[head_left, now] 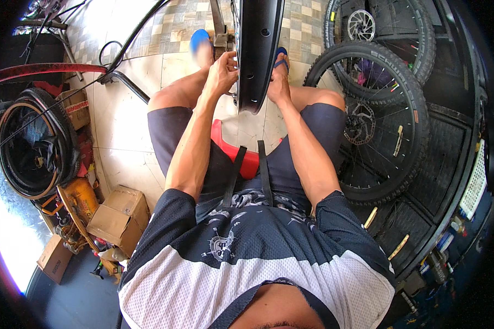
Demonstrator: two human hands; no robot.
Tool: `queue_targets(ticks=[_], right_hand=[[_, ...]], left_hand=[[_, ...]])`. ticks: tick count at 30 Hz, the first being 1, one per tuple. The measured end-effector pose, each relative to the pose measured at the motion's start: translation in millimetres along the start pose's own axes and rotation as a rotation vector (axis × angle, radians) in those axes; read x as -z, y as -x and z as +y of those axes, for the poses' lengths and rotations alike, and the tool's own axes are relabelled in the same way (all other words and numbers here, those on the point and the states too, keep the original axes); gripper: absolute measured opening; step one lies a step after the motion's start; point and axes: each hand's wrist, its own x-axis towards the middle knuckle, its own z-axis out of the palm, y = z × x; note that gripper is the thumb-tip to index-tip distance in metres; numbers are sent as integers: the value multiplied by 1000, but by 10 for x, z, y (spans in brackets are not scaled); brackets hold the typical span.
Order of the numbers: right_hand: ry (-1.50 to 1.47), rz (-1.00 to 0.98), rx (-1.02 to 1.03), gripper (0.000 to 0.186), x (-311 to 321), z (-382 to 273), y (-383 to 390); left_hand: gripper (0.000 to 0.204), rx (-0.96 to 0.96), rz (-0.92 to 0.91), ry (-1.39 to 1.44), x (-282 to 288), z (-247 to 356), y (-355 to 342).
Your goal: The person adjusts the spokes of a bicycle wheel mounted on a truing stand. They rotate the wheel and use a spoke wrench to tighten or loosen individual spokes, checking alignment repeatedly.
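Note:
A bare black bicycle rim (256, 60) stands upright between my knees, its spoke holes facing me and no tyre on it. My left hand (223, 72) is at the rim's left side, fingers bent inward and closed; what they hold is too small to make out. On the opposite side, my right hand (279, 89) is against the rim's right edge, with its fingers mostly hidden behind it. A metal stand post (219, 38) rises just left of the rim.
Two tyred wheels (367, 60) with brake discs lean at the right against black panels. A red stool (247, 162) is under me. Left are a cardboard box (121, 216), loose tyres (36, 142) and a red bike tube (49, 71). Tools line the lower right.

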Motion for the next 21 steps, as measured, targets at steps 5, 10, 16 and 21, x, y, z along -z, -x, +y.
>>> queue_targets(ticks=[5,10,16,21], right_hand=[[-279,-84,-245,36,-256,201,-51],[-244,-135,-244,34,-328,210,-26],[-182,-162,-300,29,-346,90,-44],[-250,-118,-279,34,-362,81,-35]], left_hand=[[40,-202,26,-94,36,-33,-71],[33,-323,3,-273,24,133,2],[53,-444,-76,-405,27,415,142],[51,-409,14,-353,-18,445,209]])
